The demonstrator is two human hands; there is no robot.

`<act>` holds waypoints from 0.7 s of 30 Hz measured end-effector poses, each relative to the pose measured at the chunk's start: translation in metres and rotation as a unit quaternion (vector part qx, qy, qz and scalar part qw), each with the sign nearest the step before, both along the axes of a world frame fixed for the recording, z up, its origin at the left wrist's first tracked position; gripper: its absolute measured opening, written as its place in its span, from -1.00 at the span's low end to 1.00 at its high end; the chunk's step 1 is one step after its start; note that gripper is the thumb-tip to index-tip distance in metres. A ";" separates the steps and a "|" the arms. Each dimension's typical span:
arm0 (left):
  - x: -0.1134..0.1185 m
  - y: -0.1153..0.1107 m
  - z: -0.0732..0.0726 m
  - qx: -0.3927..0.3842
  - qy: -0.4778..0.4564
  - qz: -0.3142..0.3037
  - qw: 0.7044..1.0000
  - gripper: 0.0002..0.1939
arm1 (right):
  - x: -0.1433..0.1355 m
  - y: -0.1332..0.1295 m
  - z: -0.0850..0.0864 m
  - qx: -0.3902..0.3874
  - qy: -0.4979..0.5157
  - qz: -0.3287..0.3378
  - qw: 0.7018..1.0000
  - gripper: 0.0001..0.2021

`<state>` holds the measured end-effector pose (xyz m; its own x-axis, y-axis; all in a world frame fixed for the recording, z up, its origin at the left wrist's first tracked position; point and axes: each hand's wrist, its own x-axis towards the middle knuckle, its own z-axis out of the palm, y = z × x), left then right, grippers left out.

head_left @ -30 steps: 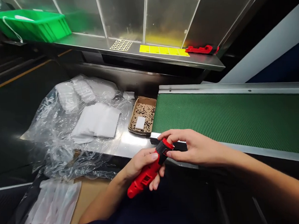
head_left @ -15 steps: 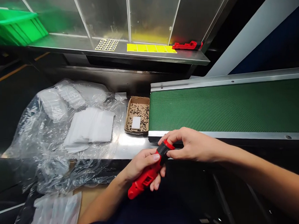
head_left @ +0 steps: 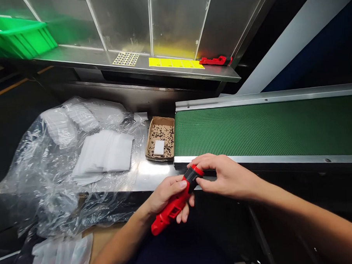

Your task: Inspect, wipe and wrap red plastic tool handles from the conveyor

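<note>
A red tool body (head_left: 174,209) with a black collar and a red ring at its upper end lies slanted in front of me. My left hand (head_left: 167,194) is wrapped round its middle, thumb on top and fingertips showing beneath. At the upper end, my right hand (head_left: 217,173) pinches the red ring and black collar between thumb and fingers. Just beyond the hands is a cardboard box (head_left: 167,128) holding many small black pieces and a small white block (head_left: 159,147).
A green conveyor belt (head_left: 240,129) runs off to the right. White sheets (head_left: 107,150) lie on clear plastic at left. The metal shelf (head_left: 88,60) bears a green crate (head_left: 23,39), round stickers (head_left: 126,58), yellow labels (head_left: 175,63) and another red part (head_left: 215,61).
The view has shifted slightly, so the shelf and box appear a little lower and further left. Both hands keep nearly the same hold on the red tool body.
</note>
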<state>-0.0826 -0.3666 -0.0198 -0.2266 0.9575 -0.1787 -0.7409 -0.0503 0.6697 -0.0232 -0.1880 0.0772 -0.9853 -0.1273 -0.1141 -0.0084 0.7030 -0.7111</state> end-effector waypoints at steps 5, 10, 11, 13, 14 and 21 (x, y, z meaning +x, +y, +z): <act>0.000 -0.002 0.000 0.009 -0.012 -0.006 1.000 -0.54 | 0.000 0.002 0.010 -0.006 -0.013 0.028 1.000 -0.86; -0.003 -0.002 0.000 0.018 -0.016 -0.037 0.999 -0.52 | -0.003 0.001 0.009 -0.035 -0.051 0.032 0.998 -0.83; -0.004 -0.002 0.000 0.019 -0.015 -0.041 0.999 -0.52 | -0.004 0.002 0.009 -0.045 -0.065 0.031 0.996 -0.83; -0.004 -0.002 0.001 0.014 -0.013 -0.040 0.999 -0.53 | -0.005 0.003 0.009 -0.067 -0.097 0.029 0.993 -0.84; -0.003 -0.003 0.002 0.009 -0.012 -0.036 0.999 -0.53 | -0.006 0.004 0.009 -0.077 -0.111 0.027 0.990 -0.84; 0.000 -0.003 0.004 -0.019 0.018 -0.018 0.999 -0.54 | -0.001 0.001 0.001 -0.064 -0.092 0.013 0.994 -0.84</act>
<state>-0.0822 -0.3699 -0.0155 -0.1986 0.9579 -0.2073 -0.7165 0.0024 0.6976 -0.0244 -0.1870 0.0782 -0.9450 -0.1784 -0.2740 0.1133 0.6073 -0.7863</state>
